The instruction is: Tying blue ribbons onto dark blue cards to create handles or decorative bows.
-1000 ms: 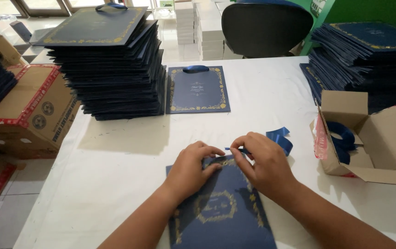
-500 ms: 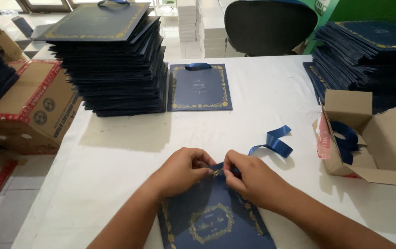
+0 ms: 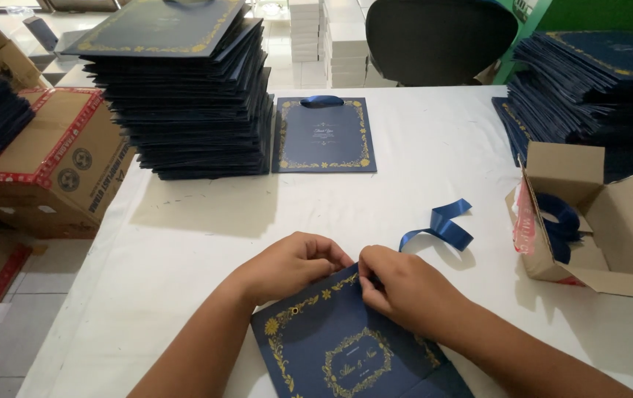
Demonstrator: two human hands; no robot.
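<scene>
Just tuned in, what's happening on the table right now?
A person is working a blue ribbon into the top edge of a navy paper bag with gold trim lying flat on the white table. The left hand and right hand pinch together at that edge. A finished bag lies beyond, beside a tall stack of bags. An open cardboard box on the right holds more ribbon.
</scene>
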